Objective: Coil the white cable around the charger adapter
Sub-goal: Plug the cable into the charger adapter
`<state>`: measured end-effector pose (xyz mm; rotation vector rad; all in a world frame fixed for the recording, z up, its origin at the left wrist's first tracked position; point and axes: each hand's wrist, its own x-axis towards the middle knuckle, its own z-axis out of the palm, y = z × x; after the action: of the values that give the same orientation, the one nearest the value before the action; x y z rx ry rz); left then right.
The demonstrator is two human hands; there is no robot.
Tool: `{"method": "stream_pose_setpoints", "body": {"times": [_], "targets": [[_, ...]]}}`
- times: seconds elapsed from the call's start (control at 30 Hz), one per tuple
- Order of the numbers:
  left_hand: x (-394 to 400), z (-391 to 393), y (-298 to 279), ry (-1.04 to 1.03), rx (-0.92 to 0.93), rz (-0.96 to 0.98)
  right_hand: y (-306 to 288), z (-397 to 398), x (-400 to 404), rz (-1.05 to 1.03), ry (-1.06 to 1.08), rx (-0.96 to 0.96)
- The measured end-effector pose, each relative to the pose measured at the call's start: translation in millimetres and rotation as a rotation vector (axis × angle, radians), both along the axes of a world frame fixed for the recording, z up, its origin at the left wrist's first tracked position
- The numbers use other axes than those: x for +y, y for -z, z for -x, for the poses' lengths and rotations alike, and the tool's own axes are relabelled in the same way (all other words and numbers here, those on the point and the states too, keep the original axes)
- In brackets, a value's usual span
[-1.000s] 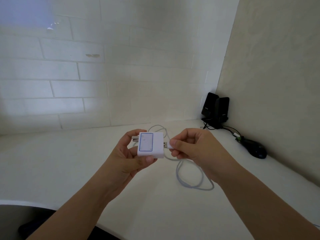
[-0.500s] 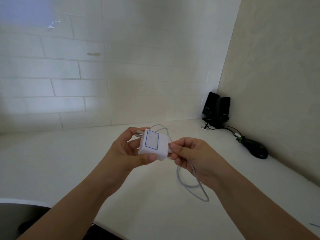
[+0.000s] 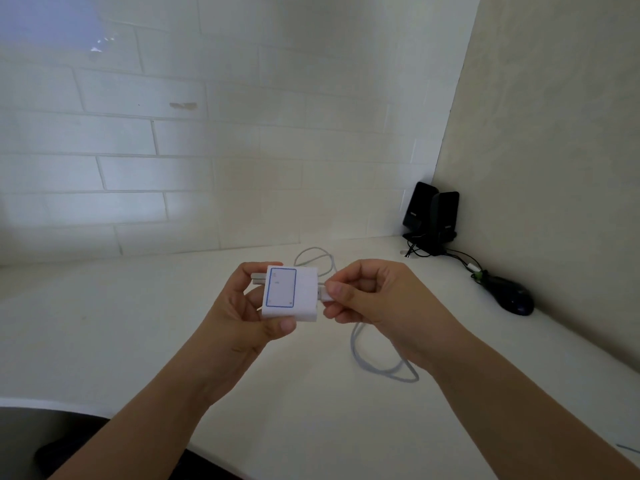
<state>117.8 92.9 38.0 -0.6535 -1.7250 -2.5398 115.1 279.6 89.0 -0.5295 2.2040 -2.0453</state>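
Observation:
My left hand (image 3: pixel 239 313) holds a white square charger adapter (image 3: pixel 290 294) with a blue-outlined label, its metal prongs pointing left, above the white desk (image 3: pixel 138 341). My right hand (image 3: pixel 374 296) pinches the cable's plug at the adapter's right side; the thumb hides whether the plug is fully seated. The white cable (image 3: pixel 367 362) hangs from that hand and lies in loose loops on the desk, one below the hand and one behind the adapter. No turns of cable lie around the adapter.
Two black speakers (image 3: pixel 431 216) stand in the far right corner with tangled wires. A dark computer mouse (image 3: pixel 512 296) lies by the right wall. A brick wall rises behind the desk, and the curved front edge runs at the lower left.
The adapter, tilted half a second ago, is flat to the camera again. My right hand has risen slightly at the plug, and the hanging cable loop has shifted right.

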Motion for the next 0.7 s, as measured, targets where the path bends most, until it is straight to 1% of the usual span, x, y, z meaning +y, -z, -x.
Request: {"method": "stream_pose_setpoints", "body": {"times": [0.07,0.13,0.17,0.33,0.43,0.57,0.7], "targets": [[0.8,1.5,-0.3,-0.021,0.004,-0.01,-2.7,0.3,0.0,-0.102,-0.009,-0.029],[2.0,2.4,-1.7,-0.036,0.01,0.002,-2.5,0.4,-0.1,-0.228,0.013,-0.019],[2.7,2.1,-2.7,-0.045,0.015,0.013,-1.4,0.6,-0.5,-0.248,0.022,-0.016],[4.8,-1.3,-3.0,-0.119,0.037,0.095,7.6,1.7,-5.4,-0.094,0.038,-0.099],[6.3,-4.2,-1.5,-0.162,0.06,0.108,8.9,0.1,-8.9,-0.051,0.044,-0.075],[2.5,-3.5,-2.2,-0.149,0.057,0.095,5.0,1.5,-10.8,-0.097,0.031,-0.039],[-2.7,0.7,-4.9,-0.092,0.054,0.051,12.1,1.0,-15.7,-0.221,-0.009,-0.071]]}}
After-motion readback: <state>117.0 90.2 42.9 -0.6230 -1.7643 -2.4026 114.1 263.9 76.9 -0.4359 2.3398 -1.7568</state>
